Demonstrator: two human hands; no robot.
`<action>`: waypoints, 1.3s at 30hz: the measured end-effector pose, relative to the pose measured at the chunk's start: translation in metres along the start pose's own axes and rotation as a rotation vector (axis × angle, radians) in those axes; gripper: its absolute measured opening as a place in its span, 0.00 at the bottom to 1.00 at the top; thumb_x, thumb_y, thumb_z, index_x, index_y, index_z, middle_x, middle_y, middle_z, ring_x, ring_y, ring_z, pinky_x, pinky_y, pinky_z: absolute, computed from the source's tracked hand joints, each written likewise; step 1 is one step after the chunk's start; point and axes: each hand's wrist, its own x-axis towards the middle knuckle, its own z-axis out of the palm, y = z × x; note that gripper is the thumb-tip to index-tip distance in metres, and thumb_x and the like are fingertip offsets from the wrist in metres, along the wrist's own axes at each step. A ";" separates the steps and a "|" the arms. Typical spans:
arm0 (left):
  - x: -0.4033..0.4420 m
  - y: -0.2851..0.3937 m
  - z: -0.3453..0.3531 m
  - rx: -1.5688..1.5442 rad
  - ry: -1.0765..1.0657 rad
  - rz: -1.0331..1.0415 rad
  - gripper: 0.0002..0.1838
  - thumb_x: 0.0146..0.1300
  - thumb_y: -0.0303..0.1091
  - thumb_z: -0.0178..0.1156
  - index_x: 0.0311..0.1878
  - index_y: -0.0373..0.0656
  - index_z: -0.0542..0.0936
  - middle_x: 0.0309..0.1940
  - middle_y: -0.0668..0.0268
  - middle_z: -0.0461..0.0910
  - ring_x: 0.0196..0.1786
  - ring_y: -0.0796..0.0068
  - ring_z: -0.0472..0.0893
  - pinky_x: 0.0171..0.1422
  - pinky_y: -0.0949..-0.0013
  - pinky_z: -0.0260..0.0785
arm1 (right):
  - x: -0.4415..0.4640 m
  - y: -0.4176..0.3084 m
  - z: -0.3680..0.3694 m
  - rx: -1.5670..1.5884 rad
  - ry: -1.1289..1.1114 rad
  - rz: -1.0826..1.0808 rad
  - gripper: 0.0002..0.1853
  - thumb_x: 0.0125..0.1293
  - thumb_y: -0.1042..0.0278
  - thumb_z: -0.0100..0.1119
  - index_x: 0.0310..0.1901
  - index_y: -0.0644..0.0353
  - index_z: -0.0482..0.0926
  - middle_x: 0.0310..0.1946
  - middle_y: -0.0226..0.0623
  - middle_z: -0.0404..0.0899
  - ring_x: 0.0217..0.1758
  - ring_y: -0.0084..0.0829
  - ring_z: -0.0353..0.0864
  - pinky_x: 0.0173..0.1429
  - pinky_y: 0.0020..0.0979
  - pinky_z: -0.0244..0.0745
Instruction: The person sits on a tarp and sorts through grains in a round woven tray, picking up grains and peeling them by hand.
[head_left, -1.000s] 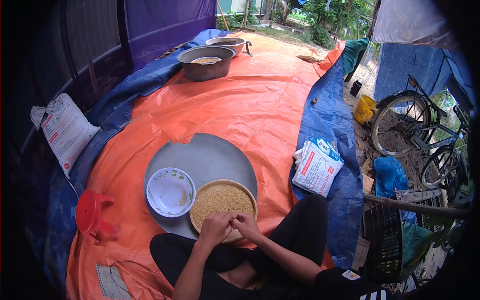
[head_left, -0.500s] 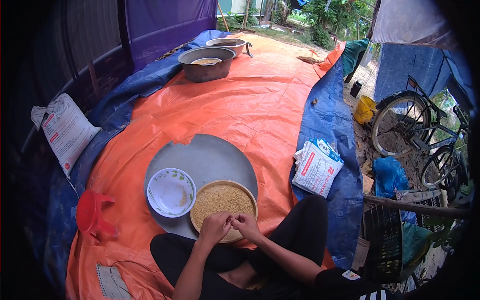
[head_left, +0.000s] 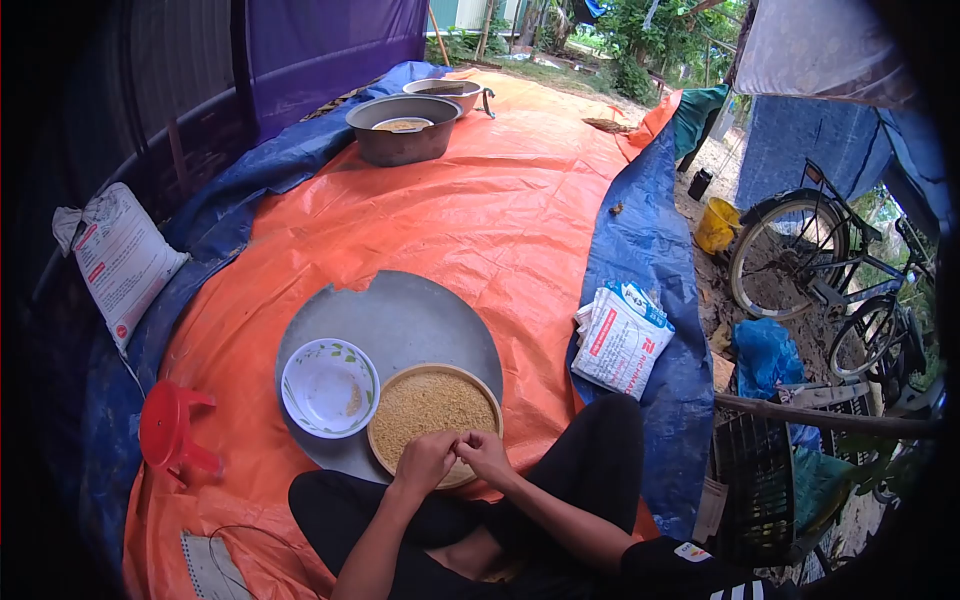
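Observation:
My left hand [head_left: 426, 461] and my right hand [head_left: 486, 456] meet fingertip to fingertip above the near side of a round, shallow tray [head_left: 497, 408]. Both are closed in a pinch, and whatever lies between the fingers is too small to make out. Yellowish-brown grain [head_left: 428, 405] covers the tray's bottom. Beside it on the left stands a white bowl [head_left: 318, 372] with a green leaf pattern and a few grains inside. Bowl and tray both rest on a grey round sheet [head_left: 405, 310] with a broken far edge.
An orange tarp [head_left: 420, 220] covers the ground. A red stool [head_left: 172, 430] and a full white sack [head_left: 125, 255] are on the left. Folded sacks [head_left: 622, 345] lie right. Behind stand a grey tub [head_left: 400, 145], another basin [head_left: 450, 92] and, far right, a bicycle [head_left: 830, 255].
The whole view has shifted slightly, so things appear a little further left. My hands stay pinched together over the tray, with only small finger movement.

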 end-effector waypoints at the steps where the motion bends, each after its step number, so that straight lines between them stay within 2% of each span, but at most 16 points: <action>1: 0.000 0.000 0.000 -0.022 0.005 -0.003 0.06 0.55 0.25 0.65 0.35 0.41 0.79 0.30 0.56 0.82 0.36 0.52 0.84 0.42 0.53 0.77 | 0.000 0.000 0.000 0.003 0.006 0.000 0.06 0.67 0.72 0.60 0.33 0.63 0.80 0.26 0.25 0.79 0.29 0.15 0.75 0.35 0.20 0.70; 10: 0.001 -0.011 0.005 0.000 0.045 0.011 0.09 0.58 0.25 0.64 0.42 0.39 0.76 0.34 0.51 0.82 0.39 0.47 0.84 0.42 0.50 0.76 | 0.003 -0.006 -0.002 0.105 -0.061 0.047 0.07 0.67 0.70 0.62 0.38 0.65 0.83 0.29 0.27 0.82 0.32 0.16 0.77 0.37 0.20 0.71; 19: 0.002 -0.010 -0.002 -0.063 0.005 0.001 0.11 0.58 0.24 0.64 0.43 0.40 0.75 0.33 0.52 0.82 0.39 0.47 0.84 0.42 0.49 0.76 | 0.004 -0.005 -0.003 0.027 -0.065 -0.033 0.08 0.67 0.69 0.63 0.38 0.66 0.84 0.30 0.27 0.82 0.33 0.16 0.77 0.38 0.21 0.71; 31: 0.003 -0.007 0.001 0.042 0.023 0.092 0.08 0.56 0.25 0.64 0.38 0.40 0.76 0.32 0.55 0.81 0.38 0.51 0.83 0.45 0.53 0.76 | 0.002 -0.013 -0.003 0.062 -0.026 -0.036 0.04 0.65 0.73 0.62 0.33 0.64 0.82 0.26 0.25 0.80 0.30 0.15 0.76 0.36 0.21 0.71; 34: 0.003 -0.006 0.001 0.084 0.026 0.146 0.11 0.52 0.24 0.66 0.38 0.41 0.77 0.31 0.56 0.81 0.38 0.53 0.83 0.44 0.54 0.76 | 0.003 -0.008 -0.004 0.090 -0.002 -0.014 0.04 0.61 0.74 0.63 0.32 0.65 0.83 0.26 0.27 0.82 0.31 0.16 0.78 0.37 0.21 0.72; 39: 0.003 -0.005 0.002 0.079 0.015 0.143 0.09 0.53 0.24 0.64 0.38 0.40 0.76 0.32 0.55 0.80 0.39 0.51 0.82 0.47 0.53 0.75 | 0.003 -0.009 -0.005 0.065 0.026 0.000 0.04 0.61 0.74 0.63 0.31 0.64 0.82 0.26 0.27 0.81 0.30 0.16 0.77 0.36 0.21 0.71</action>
